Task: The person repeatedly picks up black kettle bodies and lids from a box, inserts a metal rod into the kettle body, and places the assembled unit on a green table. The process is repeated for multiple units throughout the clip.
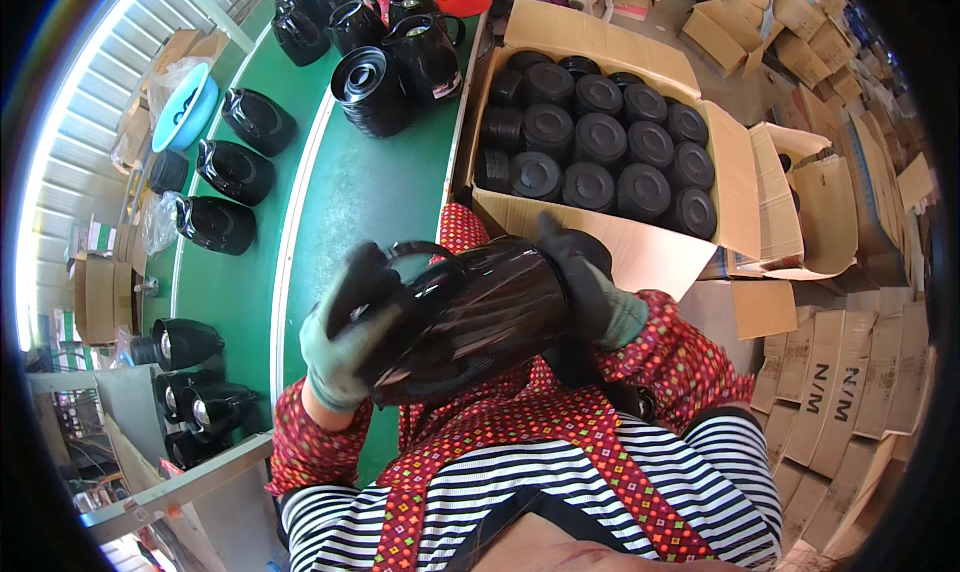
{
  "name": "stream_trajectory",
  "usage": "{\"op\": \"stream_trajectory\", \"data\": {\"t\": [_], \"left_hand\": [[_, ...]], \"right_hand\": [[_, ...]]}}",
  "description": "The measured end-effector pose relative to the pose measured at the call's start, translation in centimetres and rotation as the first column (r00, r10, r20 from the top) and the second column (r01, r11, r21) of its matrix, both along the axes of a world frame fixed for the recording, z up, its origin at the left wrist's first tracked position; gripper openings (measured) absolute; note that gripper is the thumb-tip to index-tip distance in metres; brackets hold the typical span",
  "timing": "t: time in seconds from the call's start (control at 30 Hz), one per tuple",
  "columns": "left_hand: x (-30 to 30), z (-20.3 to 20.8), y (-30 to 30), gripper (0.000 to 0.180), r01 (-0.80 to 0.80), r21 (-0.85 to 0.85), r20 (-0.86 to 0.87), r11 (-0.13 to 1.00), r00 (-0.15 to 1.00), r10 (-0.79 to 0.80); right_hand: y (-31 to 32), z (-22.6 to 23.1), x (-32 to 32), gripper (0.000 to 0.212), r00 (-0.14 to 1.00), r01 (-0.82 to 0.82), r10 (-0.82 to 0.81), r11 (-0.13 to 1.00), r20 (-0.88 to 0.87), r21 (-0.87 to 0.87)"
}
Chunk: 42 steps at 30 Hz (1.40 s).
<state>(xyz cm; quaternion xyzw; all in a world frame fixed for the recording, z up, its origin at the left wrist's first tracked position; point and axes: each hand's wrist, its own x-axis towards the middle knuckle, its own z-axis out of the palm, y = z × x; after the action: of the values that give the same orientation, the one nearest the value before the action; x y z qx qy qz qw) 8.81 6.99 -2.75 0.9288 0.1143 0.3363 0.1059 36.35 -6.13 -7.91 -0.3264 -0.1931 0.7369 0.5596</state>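
A glossy black vacuum jug (480, 302) lies across my lap area, held nearly sideways and smeared by motion. My left hand (350, 337), in a grey-green glove with dark coated fingers, is closed around its left end. At the opposite end my right hand (592, 290), gloved the same way, grips the jug's round end. A loop-shaped handle shows along the jug's upper side. Part of a dark round shape shows behind my right fingers; I cannot tell whether it is a separate piece.
A green work table (375, 187) carries several black jugs (425, 57) and a stack of round black parts (370, 90). Beside it an open carton (600, 212) holds rows of black round parts (600, 140). A blue basin (180, 109) stands left; cartons (820, 372) are stacked right.
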Motion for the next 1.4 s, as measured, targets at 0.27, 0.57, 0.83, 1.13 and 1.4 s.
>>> {"op": "stream_trajectory", "data": {"t": [0.27,0.57,0.83,1.13,1.4], "left_hand": [[1.1,-2.4,-0.4,0.048,0.025,-0.436,0.086,0.9,0.996,0.014],[0.9,-6.9,-0.7,0.049,0.025,-0.836,0.066,0.548,0.996,0.054],[2.0,-1.1,0.2,0.04,0.051,-0.127,-0.018,0.991,0.998,-0.054],[0.5,-11.4,1.0,0.068,0.12,-0.924,0.03,0.364,0.969,-0.244],[4.7,-0.9,0.1,0.041,-0.122,-0.48,-0.007,0.869,0.991,0.135]], "right_hand": [[-1.8,-3.4,-1.6,0.065,0.87,0.208,-0.399,0.83,0.29,0.518],[-2.6,-2.9,-1.1,0.076,0.656,0.101,-0.553,0.739,0.514,0.666],[-1.0,-2.2,0.2,0.068,0.983,0.181,-0.181,0.978,0.008,-0.101],[-1.4,-0.4,0.8,0.077,0.523,-0.05,-0.682,0.573,0.51,0.818],[-1.6,-6.0,-0.4,0.049,0.862,0.382,-0.464,0.859,0.203,0.342]]}}
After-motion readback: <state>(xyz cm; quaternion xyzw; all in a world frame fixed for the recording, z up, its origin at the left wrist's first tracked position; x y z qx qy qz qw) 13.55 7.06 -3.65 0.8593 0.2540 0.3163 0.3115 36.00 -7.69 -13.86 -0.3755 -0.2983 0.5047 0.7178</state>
